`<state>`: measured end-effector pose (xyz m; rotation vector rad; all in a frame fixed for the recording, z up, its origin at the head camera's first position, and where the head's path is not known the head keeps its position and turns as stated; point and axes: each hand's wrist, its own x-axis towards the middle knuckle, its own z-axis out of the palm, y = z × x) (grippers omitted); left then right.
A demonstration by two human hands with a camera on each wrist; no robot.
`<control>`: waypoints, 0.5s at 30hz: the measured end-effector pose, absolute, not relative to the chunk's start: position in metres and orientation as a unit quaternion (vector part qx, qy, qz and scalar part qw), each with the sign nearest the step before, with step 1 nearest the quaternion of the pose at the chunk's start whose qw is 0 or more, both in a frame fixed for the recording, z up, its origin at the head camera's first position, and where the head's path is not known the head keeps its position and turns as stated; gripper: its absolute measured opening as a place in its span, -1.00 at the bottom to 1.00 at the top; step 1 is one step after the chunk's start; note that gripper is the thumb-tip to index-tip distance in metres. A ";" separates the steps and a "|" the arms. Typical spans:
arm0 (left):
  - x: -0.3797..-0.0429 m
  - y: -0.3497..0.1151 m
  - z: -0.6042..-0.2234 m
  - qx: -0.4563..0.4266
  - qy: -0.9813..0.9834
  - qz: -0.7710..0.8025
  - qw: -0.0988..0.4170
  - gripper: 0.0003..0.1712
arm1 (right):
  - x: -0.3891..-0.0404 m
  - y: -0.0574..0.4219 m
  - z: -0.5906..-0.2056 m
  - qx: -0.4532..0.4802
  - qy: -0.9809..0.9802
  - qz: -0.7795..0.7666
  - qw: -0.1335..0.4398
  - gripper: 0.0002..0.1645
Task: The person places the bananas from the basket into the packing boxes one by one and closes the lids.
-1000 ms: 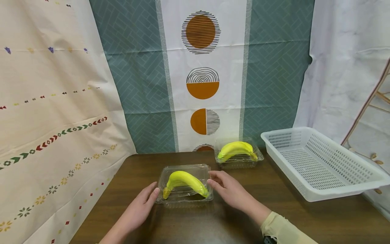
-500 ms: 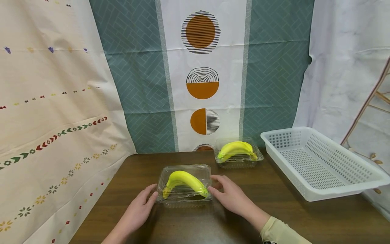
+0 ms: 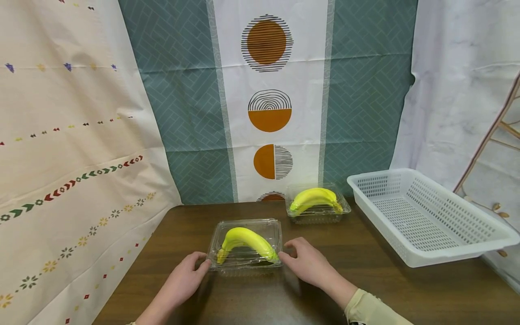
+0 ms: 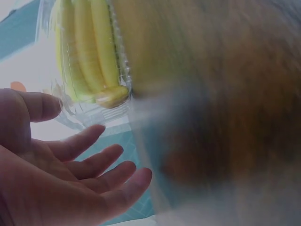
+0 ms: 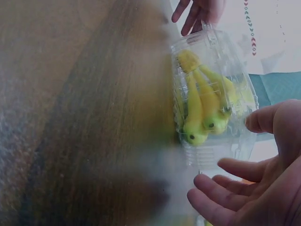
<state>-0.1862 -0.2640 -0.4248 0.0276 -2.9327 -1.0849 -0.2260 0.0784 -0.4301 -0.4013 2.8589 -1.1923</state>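
Note:
A clear plastic clamshell box (image 3: 264, 230) with a bunch of bananas (image 3: 245, 237) inside rests on the table between the two hands. The lid lies over the fruit. At the box's front left corner is the left hand (image 3: 183, 280), its thumb tip at the edge. The right hand (image 3: 310, 266) sits at the front right corner, thumb nearest the rim. In the left wrist view, the left fingers (image 4: 113, 176) are loosely bent and apart from the plastic. The right fingers (image 5: 221, 193) spread loosely beside the box in the right wrist view, gripping nothing.
Farther back, a second clear clamshell (image 3: 321, 219) holds another bunch of bananas (image 3: 314, 201). A white perforated plastic basket (image 3: 418, 257) stands at the right on the brown wooden table (image 3: 243, 300). Patterned curtains (image 3: 191, 113) hang behind and at the sides.
Both hands have slid slightly toward the person along the box's sides. The dark gap at the front edge of the lid looks smaller. The box has barely moved.

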 end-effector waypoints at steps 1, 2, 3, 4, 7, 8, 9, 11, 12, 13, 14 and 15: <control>-0.187 -0.264 -0.425 0.010 -0.938 -0.347 0.004 -0.58 | -0.226 0.078 -0.430 -0.129 0.917 -0.378 0.010 -0.58; -0.187 -0.264 -0.425 0.010 -0.938 -0.346 0.002 -0.61 | -0.226 0.078 -0.430 -0.130 0.919 -0.373 0.010 -0.64; -0.188 -0.264 -0.426 0.011 -0.938 -0.347 -0.001 -0.62 | -0.226 0.078 -0.429 -0.131 0.920 -0.369 0.010 -0.69; -0.188 -0.264 -0.426 0.012 -0.938 -0.347 -0.002 -0.64 | -0.226 0.078 -0.429 -0.133 0.922 -0.364 0.011 -0.73; -0.190 -0.264 -0.426 0.012 -0.939 -0.343 0.000 -0.64 | -0.226 0.077 -0.428 -0.134 0.927 -0.349 0.020 -0.73; -0.190 -0.264 -0.426 0.011 -0.940 -0.341 0.001 -0.63 | -0.226 0.077 -0.427 -0.136 0.929 -0.345 0.023 -0.70; -0.190 -0.263 -0.425 0.011 -0.940 -0.340 0.003 -0.61 | -0.226 0.077 -0.427 -0.138 0.929 -0.341 0.027 -0.66; -0.190 -0.262 -0.425 0.011 -0.941 -0.339 0.004 -0.60 | -0.226 0.076 -0.426 -0.142 0.929 -0.341 0.035 -0.62; -0.190 -0.262 -0.425 0.012 -0.940 -0.340 0.003 -0.59 | -0.226 0.076 -0.426 -0.145 0.928 -0.342 0.039 -0.61; -0.191 -0.262 -0.425 0.013 -0.940 -0.341 0.002 -0.59 | -0.226 0.076 -0.426 -0.148 0.926 -0.344 0.043 -0.60; -0.191 -0.262 -0.425 0.014 -0.940 -0.342 0.000 -0.59 | -0.226 0.076 -0.425 -0.150 0.924 -0.348 0.045 -0.62; -0.191 -0.262 -0.425 0.015 -0.939 -0.343 -0.001 -0.59 | -0.226 0.076 -0.425 -0.151 0.922 -0.352 0.048 -0.63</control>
